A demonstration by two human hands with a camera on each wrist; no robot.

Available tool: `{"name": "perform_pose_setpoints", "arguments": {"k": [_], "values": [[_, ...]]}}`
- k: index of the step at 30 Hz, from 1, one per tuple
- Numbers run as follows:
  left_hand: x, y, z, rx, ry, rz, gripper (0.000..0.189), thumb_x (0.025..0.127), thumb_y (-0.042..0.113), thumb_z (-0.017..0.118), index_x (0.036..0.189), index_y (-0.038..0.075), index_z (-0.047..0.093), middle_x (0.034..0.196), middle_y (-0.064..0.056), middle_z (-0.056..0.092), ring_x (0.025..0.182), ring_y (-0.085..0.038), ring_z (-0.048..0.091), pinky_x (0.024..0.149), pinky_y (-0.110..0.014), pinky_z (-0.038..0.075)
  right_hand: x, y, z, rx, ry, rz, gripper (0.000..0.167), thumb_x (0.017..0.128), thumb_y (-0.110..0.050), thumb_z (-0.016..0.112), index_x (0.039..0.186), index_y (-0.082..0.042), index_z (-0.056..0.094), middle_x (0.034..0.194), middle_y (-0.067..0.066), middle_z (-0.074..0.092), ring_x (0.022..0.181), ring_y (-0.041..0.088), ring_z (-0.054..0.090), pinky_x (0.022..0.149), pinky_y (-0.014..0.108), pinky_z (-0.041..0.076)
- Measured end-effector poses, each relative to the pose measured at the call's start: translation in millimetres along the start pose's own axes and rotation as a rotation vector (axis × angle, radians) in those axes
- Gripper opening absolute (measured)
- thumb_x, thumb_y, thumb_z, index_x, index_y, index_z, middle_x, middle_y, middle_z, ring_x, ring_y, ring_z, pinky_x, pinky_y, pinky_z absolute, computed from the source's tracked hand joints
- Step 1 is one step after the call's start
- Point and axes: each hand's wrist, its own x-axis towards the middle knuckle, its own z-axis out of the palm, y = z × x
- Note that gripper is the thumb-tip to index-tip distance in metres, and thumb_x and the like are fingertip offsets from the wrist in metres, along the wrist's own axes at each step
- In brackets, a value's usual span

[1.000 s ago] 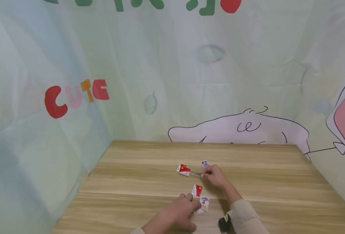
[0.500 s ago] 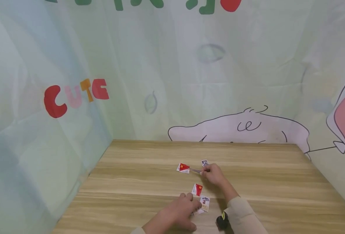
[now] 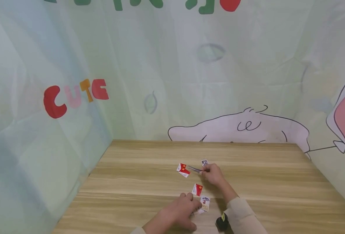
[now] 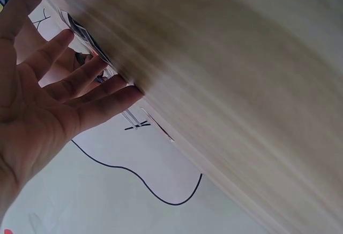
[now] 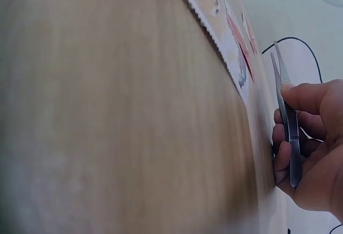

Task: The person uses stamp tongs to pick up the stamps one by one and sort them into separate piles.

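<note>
My right hand (image 3: 214,175) grips metal tweezers (image 5: 289,121), held between thumb and fingers. In the right wrist view their two tips stand apart with nothing between them. Just left of the tips, two overlapping red-and-white stamps (image 3: 183,170) lie on the table. My left hand (image 3: 182,209) rests with fingers spread and fingertips down on the table. Its fingers touch the edge of a stamp with a small figure picture (image 3: 205,203), which has a perforated edge in the right wrist view. Another paper lies partly hidden under that stamp. A single red-and-white stamp (image 3: 197,189) lies just beyond the left fingers.
Small dark-pictured stamps (image 3: 204,162) lie behind my right hand, partly covered by it. A black round object (image 3: 222,222) with a yellow tag is beside the right sleeve. The wooden table (image 3: 117,182) ends at a printed cloth backdrop (image 3: 172,81).
The tweezers have let go of the upper red-and-white stamp and drawn slightly right. The two overlapping stamps now lie fanned at a different angle. My left hand has stayed in place.
</note>
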Motion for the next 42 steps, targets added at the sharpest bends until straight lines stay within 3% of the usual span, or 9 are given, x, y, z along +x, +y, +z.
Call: {"name": "perform_pose_setpoints", "arguments": {"k": [17, 27, 42], "values": [[1.6, 1.1, 0.3, -0.041, -0.046, -0.054, 0.057, 0.065, 0.039, 0.08, 0.118, 0.026, 0.061, 0.093, 0.006, 0.046, 0.08, -0.011, 0.04, 0.064, -0.023, 0.039, -20.5, -13.5, -18.4, 0.012, 0.03, 0.026, 0.007, 0.077, -0.001, 0.069, 0.084, -0.001, 0.069, 0.078, 0.003, 0.061, 0.072, 0.018, 0.053, 0.063, 0.031, 0.046], [2.5, 0.9, 2.8, -0.001, -0.001, -0.026, 0.059, 0.063, 0.038, 0.08, 0.117, 0.025, 0.061, 0.091, 0.006, 0.045, 0.078, -0.011, 0.039, 0.063, -0.023, 0.037, -30.6, -14.9, -27.9, -0.009, 0.045, 0.002, 0.005, 0.076, 0.0, 0.07, 0.079, -0.003, 0.068, 0.073, 0.001, 0.059, 0.071, 0.017, 0.053, 0.065, 0.031, 0.045], [2.7, -0.5, 1.7, -0.02, -0.023, -0.035, 0.06, 0.064, 0.039, 0.08, 0.119, 0.024, 0.06, 0.093, 0.005, 0.045, 0.081, -0.012, 0.04, 0.064, -0.024, 0.039, -50.3, -20.7, -36.2, 0.007, 0.057, 0.03, 0.007, 0.073, 0.003, 0.07, 0.076, -0.002, 0.067, 0.07, 0.001, 0.06, 0.068, 0.016, 0.053, 0.064, 0.031, 0.046]]}}
